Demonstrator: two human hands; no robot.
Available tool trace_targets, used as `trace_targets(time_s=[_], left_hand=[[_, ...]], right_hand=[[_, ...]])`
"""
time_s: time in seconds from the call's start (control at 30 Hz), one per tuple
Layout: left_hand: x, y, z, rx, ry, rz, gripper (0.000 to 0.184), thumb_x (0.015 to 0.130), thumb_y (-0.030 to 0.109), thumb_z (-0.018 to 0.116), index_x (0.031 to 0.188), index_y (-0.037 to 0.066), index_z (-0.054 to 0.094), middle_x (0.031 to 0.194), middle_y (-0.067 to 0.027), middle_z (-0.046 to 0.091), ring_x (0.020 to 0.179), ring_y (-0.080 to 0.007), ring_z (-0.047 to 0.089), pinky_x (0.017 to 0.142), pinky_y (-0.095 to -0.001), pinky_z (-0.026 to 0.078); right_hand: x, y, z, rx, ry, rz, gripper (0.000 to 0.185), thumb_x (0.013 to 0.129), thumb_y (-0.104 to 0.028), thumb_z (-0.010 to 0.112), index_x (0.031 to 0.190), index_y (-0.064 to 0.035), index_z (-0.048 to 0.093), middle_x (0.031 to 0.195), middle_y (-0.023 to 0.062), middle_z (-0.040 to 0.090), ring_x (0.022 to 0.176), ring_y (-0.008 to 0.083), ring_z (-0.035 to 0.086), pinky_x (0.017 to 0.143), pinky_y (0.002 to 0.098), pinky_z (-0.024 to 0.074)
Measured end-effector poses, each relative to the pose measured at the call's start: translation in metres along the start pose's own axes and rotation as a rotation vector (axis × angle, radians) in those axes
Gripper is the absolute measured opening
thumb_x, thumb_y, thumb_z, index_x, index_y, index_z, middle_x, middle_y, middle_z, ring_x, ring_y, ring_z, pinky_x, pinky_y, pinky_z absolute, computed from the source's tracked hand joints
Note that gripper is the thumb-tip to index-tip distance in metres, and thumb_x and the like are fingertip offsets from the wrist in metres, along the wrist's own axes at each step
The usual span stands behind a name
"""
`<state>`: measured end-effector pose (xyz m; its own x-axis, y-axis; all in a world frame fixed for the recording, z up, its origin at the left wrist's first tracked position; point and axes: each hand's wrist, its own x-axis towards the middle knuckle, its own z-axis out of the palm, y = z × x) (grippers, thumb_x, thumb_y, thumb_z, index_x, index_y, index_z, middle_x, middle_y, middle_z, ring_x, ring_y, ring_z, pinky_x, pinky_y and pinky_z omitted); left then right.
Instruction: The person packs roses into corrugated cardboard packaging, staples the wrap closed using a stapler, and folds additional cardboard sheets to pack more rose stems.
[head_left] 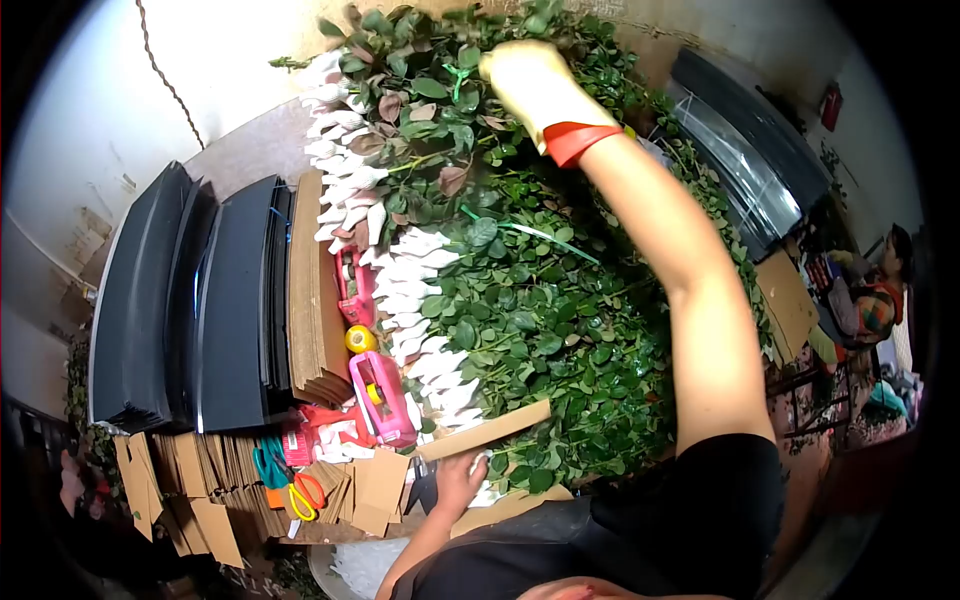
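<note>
My right hand [530, 85], in a pale yellow glove with a red cuff, reaches to the far end of the table. It is closed among leafy stems [430, 90]; the foliage hides the fingertips. Beside it a green tie [458, 82] shows in the leaves. My bare left hand [460, 485] is low by my body, fingers curled at a narrow cardboard strip [490, 430]. Many flowers with white-sleeved heads [425, 275] lie with heads to the left and green foliage [560, 340] to the right. Another green-white tie [550, 240] lies across the leaves.
Dark sheets [240, 300] and cardboard sheets [315, 290] stand at left. Pink tape dispensers [385, 400], yellow tape [360, 339] and scissors [305, 495] lie nearby, with cardboard pieces [380, 490] at the front edge. Another person [870, 300] is at far right.
</note>
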<state>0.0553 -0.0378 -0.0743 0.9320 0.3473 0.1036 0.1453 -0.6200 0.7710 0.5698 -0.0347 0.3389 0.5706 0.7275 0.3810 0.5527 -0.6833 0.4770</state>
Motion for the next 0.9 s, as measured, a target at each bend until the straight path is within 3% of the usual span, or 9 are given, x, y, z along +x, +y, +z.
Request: trace_targets(time_s=[0.07, 0.17, 0.27, 0.4, 0.5, 0.57, 0.67, 0.87, 0.9], left_hand=[[-0.002, 0.002, -0.002, 0.012, 0.0, 0.006, 0.024, 0.088, 0.02, 0.077, 0.11, 0.013, 0.079, 0.11, -0.0148, 0.075, 0.106, -0.0394, 0.067, 0.096, -0.0474, 0.052], [0.001, 0.004, -0.003, 0.034, -0.032, -0.022, 0.024, 0.089, 0.021, 0.076, 0.111, 0.012, 0.079, 0.111, -0.0151, 0.075, 0.107, -0.0395, 0.068, 0.095, -0.048, 0.052], [0.003, 0.002, 0.0, 0.022, 0.066, 0.066, 0.025, 0.087, 0.024, 0.078, 0.109, 0.013, 0.08, 0.093, -0.0134, 0.074, 0.092, -0.0381, 0.068, 0.087, -0.0466, 0.054], [0.003, 0.0, 0.003, 0.077, 0.082, 0.103, 0.025, 0.086, 0.022, 0.078, 0.11, 0.012, 0.079, 0.092, -0.0126, 0.073, 0.09, -0.0381, 0.068, 0.086, -0.0462, 0.054], [0.005, 0.001, 0.002, 0.067, 0.105, 0.13, 0.026, 0.085, 0.019, 0.078, 0.11, 0.011, 0.079, 0.092, -0.0118, 0.073, 0.089, -0.0375, 0.068, 0.085, -0.0457, 0.054], [0.002, -0.003, 0.003, 0.08, 0.08, 0.125, 0.026, 0.085, 0.017, 0.079, 0.11, 0.011, 0.079, 0.093, -0.0116, 0.073, 0.089, -0.0367, 0.068, 0.085, -0.0454, 0.054], [0.01, 0.006, 0.002, 0.045, 0.109, 0.177, 0.026, 0.084, 0.013, 0.079, 0.11, 0.009, 0.079, 0.093, -0.0125, 0.073, 0.086, -0.0348, 0.068, 0.083, -0.0448, 0.055], [-0.001, -0.007, 0.004, 0.04, 0.079, 0.083, 0.022, 0.087, 0.017, 0.081, 0.107, 0.007, 0.08, 0.078, -0.0127, 0.07, 0.069, -0.0269, 0.065, 0.068, -0.0384, 0.053], [0.001, -0.01, 0.005, 0.031, 0.08, 0.103, 0.022, 0.088, 0.017, 0.08, 0.107, 0.007, 0.08, 0.078, -0.013, 0.07, 0.069, -0.0266, 0.065, 0.068, -0.0383, 0.053]], right_hand=[[-0.002, -0.022, 0.054, 0.148, -0.378, 0.062, 0.027, 0.096, -0.009, 0.058, 0.115, -0.0079, 0.076, 0.121, 0.0166, 0.075, 0.111, 0.0342, 0.074, 0.092, 0.0449, 0.0607], [-0.014, -0.038, 0.142, 0.088, -0.031, 0.101, 0.024, 0.094, -0.028, 0.069, 0.11, -0.0136, 0.079, 0.125, 0.012, 0.071, 0.119, 0.0312, 0.068, 0.102, 0.0464, 0.0526], [-0.032, -0.04, 0.142, 0.16, -0.165, 0.095, 0.025, 0.097, -0.025, 0.064, 0.117, -0.0203, 0.078, 0.125, 0.005, 0.072, 0.124, 0.0238, 0.064, 0.114, 0.044, 0.0415], [-0.078, -0.026, 0.137, 0.606, 0.423, 0.032, 0.012, 0.083, -0.013, 0.076, 0.089, -0.004, 0.071, 0.116, 0.0121, 0.072, 0.111, 0.0338, 0.065, 0.101, 0.0432, 0.0503], [-0.128, -0.019, 0.121, 0.865, 0.689, 0.009, 0.014, 0.081, -0.004, 0.074, 0.089, -0.0015, 0.063, 0.104, 0.0143, 0.07, 0.098, 0.0384, 0.066, 0.086, 0.0479, 0.0559], [-0.15, 0.009, 0.112, 0.8, 0.389, -0.184, 0.013, 0.078, -0.001, 0.07, 0.086, -0.0045, 0.061, 0.084, 0.0129, 0.063, 0.083, 0.0366, 0.067, 0.07, 0.0473, 0.0542], [-0.178, 0.0, 0.079, 0.856, 0.375, -0.43, 0.007, 0.077, -0.004, 0.067, 0.083, -0.007, 0.065, 0.078, 0.0104, 0.065, 0.075, 0.0331, 0.068, 0.064, 0.0434, 0.0554], [-0.203, -0.01, 0.08, 0.188, -0.367, -0.228, 0.012, 0.088, -0.017, 0.068, 0.091, -0.0152, 0.079, 0.086, 0.0084, 0.077, 0.077, 0.0289, 0.075, 0.067, 0.0409, 0.0602], [-0.214, -0.017, 0.104, 0.356, -0.091, -0.323, 0.013, 0.089, -0.021, 0.069, 0.089, -0.0142, 0.08, 0.085, 0.0091, 0.077, 0.076, 0.0284, 0.075, 0.066, 0.0408, 0.0604]])
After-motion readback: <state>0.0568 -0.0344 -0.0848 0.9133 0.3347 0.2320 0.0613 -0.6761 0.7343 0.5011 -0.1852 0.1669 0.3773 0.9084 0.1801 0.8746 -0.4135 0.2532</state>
